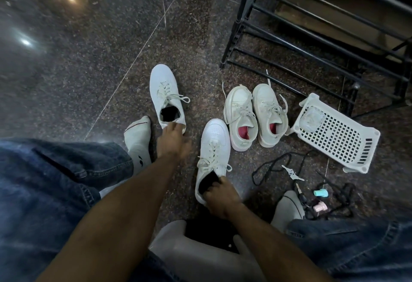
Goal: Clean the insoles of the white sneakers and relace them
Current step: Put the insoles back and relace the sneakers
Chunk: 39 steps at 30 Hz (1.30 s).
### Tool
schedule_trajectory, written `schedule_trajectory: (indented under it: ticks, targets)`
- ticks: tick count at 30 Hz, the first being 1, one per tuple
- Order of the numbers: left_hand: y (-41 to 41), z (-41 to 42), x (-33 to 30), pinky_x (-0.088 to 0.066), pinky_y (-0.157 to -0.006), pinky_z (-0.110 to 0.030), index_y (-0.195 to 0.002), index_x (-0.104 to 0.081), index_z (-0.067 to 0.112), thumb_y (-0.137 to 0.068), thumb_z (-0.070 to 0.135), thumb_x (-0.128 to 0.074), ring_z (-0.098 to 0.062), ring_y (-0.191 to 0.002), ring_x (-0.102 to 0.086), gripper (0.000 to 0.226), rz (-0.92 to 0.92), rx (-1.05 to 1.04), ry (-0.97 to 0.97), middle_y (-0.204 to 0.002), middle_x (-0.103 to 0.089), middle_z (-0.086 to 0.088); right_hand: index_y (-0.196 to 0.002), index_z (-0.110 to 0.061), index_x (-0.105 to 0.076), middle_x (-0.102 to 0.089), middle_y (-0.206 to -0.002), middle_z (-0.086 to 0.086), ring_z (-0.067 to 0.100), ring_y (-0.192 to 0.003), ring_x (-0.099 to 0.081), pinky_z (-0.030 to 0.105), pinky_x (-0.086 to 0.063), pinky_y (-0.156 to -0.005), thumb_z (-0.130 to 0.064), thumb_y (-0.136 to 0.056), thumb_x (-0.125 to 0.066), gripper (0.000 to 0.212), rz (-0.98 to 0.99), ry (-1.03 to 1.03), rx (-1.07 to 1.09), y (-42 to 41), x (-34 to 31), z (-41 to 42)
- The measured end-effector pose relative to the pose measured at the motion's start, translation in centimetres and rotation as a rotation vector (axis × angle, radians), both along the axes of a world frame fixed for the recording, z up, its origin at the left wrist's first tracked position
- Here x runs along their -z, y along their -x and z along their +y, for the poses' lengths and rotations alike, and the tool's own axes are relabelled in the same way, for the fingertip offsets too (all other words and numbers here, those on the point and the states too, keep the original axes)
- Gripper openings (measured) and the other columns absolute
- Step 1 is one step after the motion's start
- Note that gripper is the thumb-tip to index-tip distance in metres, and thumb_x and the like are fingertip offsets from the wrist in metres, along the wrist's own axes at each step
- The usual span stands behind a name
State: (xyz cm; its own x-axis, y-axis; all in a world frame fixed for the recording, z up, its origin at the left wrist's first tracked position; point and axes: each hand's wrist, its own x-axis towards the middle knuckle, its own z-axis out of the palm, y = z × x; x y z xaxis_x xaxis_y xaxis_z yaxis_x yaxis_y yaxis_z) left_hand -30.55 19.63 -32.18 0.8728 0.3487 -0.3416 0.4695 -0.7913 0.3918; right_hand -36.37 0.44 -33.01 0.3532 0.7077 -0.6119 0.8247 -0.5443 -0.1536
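Observation:
Two laced white sneakers with dark linings lie on the dark stone floor. The far sneaker (164,94) points away from me, and my left hand (172,140) reaches to its heel, blurred, fingers at the collar. The near sneaker (215,148) lies between my knees, and my right hand (219,199) grips its heel collar with fingers curled into the opening. A second pair of off-white sneakers (254,114) with red insoles stands to the right, laces loose.
A white perforated basket (334,134) lies tipped at the right. Black laces (278,165), keys (292,173) and small teal and pink items lie near my right foot. A black shoe rack (312,36) stands behind. I sit on a grey stool (178,248); both feet wear white socks.

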Motion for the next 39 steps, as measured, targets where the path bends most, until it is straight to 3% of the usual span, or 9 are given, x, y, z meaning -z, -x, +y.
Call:
schedule_trajectory:
  ticks: [3, 7, 10, 13, 21, 26, 29, 33, 39]
  targets:
    - [-1.5, 1.1, 0.3, -0.032, -0.108, -0.047, -0.144, -0.038, 0.015, -0.085, 0.024, -0.058, -0.027, -0.138, -0.030, 0.064, -0.060, 0.028, -0.125, -0.147, -0.036, -0.007, -0.100, -0.009, -0.066, -0.069, -0.102, 0.013, 0.032, -0.099, -0.058, 0.046, -0.027, -0.100, -0.022, -0.085, -0.056, 0.022, -0.020, -0.051, -0.017, -0.8, 0.1, 0.5]
    - [-3.9, 2.6, 0.6, -0.018, -0.116, -0.051, -0.150, -0.025, 0.014, -0.089, 0.018, -0.050, -0.025, -0.147, -0.016, 0.066, 0.115, 0.028, -0.116, -0.156, -0.028, -0.006, -0.103, -0.008, -0.066, -0.067, -0.105, 0.013, 0.032, -0.100, -0.060, 0.042, -0.034, -0.097, -0.023, -0.085, -0.058, 0.025, -0.062, -0.074, 0.014, -4.6, -0.7, 1.9]
    - [-4.7, 3.7, 1.2, -0.027, -0.111, -0.050, -0.143, -0.036, 0.014, -0.092, 0.019, -0.046, -0.031, -0.138, -0.035, 0.053, 0.302, 0.091, -0.101, -0.145, -0.043, -0.012, -0.108, -0.012, -0.065, -0.066, -0.108, 0.008, 0.029, -0.101, -0.061, 0.037, -0.040, -0.092, -0.022, -0.088, -0.055, 0.025, -0.160, -0.078, 0.071, -8.7, -2.0, 3.2]
    - [-4.7, 4.0, 2.0, -0.040, -0.100, -0.047, -0.136, -0.046, 0.014, -0.091, 0.014, -0.046, -0.036, -0.125, -0.047, 0.045, 0.293, 0.075, -0.065, -0.134, -0.052, -0.016, -0.109, -0.014, -0.065, -0.066, -0.107, 0.006, 0.027, -0.099, -0.062, 0.035, -0.046, -0.083, -0.019, -0.087, -0.054, 0.025, -0.245, -0.098, 0.126, -13.1, -3.2, 4.7]
    - [-4.7, 3.8, 2.8, -0.042, -0.097, -0.048, -0.137, -0.048, 0.010, -0.089, 0.004, -0.045, -0.035, -0.129, -0.039, 0.049, 0.201, -0.004, 0.046, -0.132, -0.052, -0.017, -0.108, -0.011, -0.063, -0.062, -0.113, 0.010, 0.031, -0.104, -0.060, 0.038, -0.047, -0.079, -0.008, -0.086, -0.054, 0.023, -0.100, -0.070, 0.327, -17.6, -1.6, 6.7]
    - [-4.7, 3.5, 2.3, -0.039, -0.100, -0.047, -0.143, -0.043, 0.016, -0.091, 0.015, -0.048, -0.032, -0.133, -0.036, 0.052, 0.249, -0.025, 0.018, -0.141, -0.044, -0.012, -0.118, -0.014, -0.061, -0.056, -0.115, 0.005, 0.026, -0.106, -0.054, 0.040, -0.042, -0.093, -0.018, -0.089, -0.052, 0.030, -0.296, -0.405, 0.697, -14.7, -0.1, 2.4]
    - [-4.2, 2.1, 1.6, -0.039, -0.100, -0.047, -0.143, -0.041, 0.014, -0.090, 0.022, -0.054, -0.032, -0.133, -0.035, 0.055, 0.175, -0.062, -0.023, -0.143, -0.039, -0.011, -0.122, -0.017, -0.056, -0.055, -0.117, 0.006, 0.025, -0.111, -0.050, 0.043, -0.034, -0.099, -0.023, -0.087, -0.053, 0.036, -0.388, -0.182, 0.877, -13.7, -0.1, -1.3]
    - [-2.6, -0.9, 1.3, -0.030, -0.109, -0.048, -0.140, -0.044, 0.014, -0.085, 0.023, -0.059, -0.031, -0.141, -0.027, 0.058, -0.011, -0.051, -0.031, -0.151, -0.032, -0.012, -0.117, -0.015, -0.059, -0.057, -0.122, 0.003, 0.022, -0.124, -0.043, 0.052, -0.021, -0.109, -0.023, -0.088, -0.053, 0.030, -0.210, 0.055, 0.774, -12.9, -0.2, -3.3]
    - [0.8, -5.7, 1.5, -0.048, -0.092, -0.043, -0.124, -0.060, 0.016, -0.084, 0.017, -0.058, -0.031, -0.120, -0.051, 0.040, 0.001, 0.072, 0.111, -0.139, -0.044, -0.005, -0.112, -0.017, -0.062, -0.063, -0.122, 0.008, 0.028, -0.115, -0.058, 0.040, -0.040, -0.100, -0.020, -0.087, -0.056, 0.026, 0.022, 0.128, 0.676, -8.7, -1.6, -3.0]
